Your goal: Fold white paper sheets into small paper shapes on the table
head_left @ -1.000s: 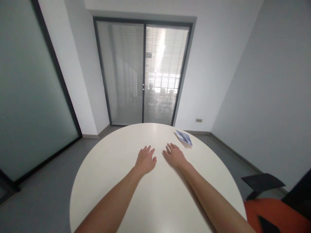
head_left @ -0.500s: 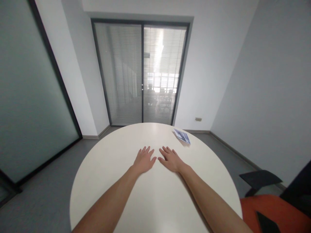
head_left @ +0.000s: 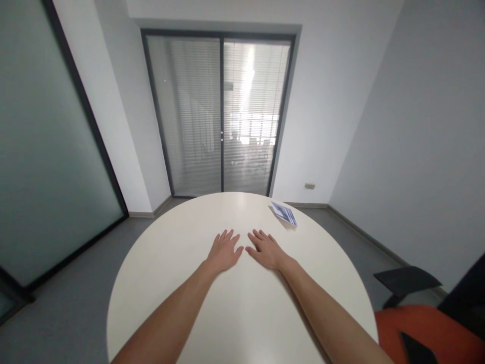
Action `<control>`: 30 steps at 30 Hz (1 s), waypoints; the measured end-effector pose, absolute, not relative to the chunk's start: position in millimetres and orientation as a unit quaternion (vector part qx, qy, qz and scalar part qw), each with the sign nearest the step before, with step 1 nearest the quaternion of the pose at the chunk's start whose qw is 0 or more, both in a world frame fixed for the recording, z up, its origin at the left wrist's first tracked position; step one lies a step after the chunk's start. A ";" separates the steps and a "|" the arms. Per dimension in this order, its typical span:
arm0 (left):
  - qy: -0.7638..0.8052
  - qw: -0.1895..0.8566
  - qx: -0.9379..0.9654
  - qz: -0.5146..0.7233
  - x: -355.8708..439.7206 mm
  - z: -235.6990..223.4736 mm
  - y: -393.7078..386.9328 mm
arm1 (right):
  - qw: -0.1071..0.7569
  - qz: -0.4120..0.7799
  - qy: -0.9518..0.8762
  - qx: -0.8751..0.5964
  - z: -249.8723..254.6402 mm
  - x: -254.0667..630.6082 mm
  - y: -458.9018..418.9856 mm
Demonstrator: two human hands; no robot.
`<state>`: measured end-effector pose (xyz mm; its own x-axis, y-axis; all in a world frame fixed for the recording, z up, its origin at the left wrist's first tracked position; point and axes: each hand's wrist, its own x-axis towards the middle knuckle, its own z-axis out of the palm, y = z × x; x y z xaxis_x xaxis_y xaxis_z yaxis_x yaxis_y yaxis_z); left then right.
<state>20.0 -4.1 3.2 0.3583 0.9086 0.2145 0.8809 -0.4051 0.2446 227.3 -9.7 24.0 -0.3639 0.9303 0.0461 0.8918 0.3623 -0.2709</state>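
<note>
My left hand rests palm down on the round white table, its fingers spread and its thumb pointing right. Beside it, my right hand lies palm down too, fingers apart and thumb turned left. A narrow gap separates the two thumbs. Neither hand holds anything. Beyond my right hand, near the table's far right edge, is a folded blue-and-white printed card or leaflet, touched by neither hand.
An office chair with an orange seat and a black armrest stands at the right. Past the table is a glass partition with blinds. A frosted glass panel stands at the left.
</note>
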 end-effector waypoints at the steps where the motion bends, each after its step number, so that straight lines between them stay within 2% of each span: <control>1: 0.545 0.040 0.822 0.159 20.2 3.8 -3.0 | 0.098 0.092 -0.823 -0.553 25.1 227.5 -8.4; 6: 0.546 0.024 0.823 0.157 24.5 12.0 5.7 | 0.118 0.017 -0.812 -0.572 42.4 235.9 9.8; 14: 0.567 0.013 0.815 0.123 45.4 32.7 35.9 | 0.123 -0.160 -0.568 -0.798 71.6 296.5 58.3; 19: 0.558 0.024 0.814 0.162 60.5 33.6 67.3 | 0.109 -0.145 -0.562 -0.807 63.4 323.0 76.1; 23: 0.521 0.040 0.830 0.196 67.1 29.3 89.9 | 0.137 -0.162 -0.577 -0.789 61.6 328.6 91.6; 27: 0.487 0.093 0.837 0.229 69.5 23.2 111.1 | 0.221 -0.142 -0.591 -0.763 63.8 327.6 103.1; 30: 0.487 0.176 0.800 0.301 75.5 15.6 128.4 | 0.316 -0.054 -0.609 -0.725 58.3 318.7 105.9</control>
<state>75.5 128.4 15.6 0.3434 0.8862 0.3110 0.6742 -0.4631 0.5753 318.7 105.9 58.3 0.2514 0.8494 0.4640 0.9178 -0.0571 -0.3928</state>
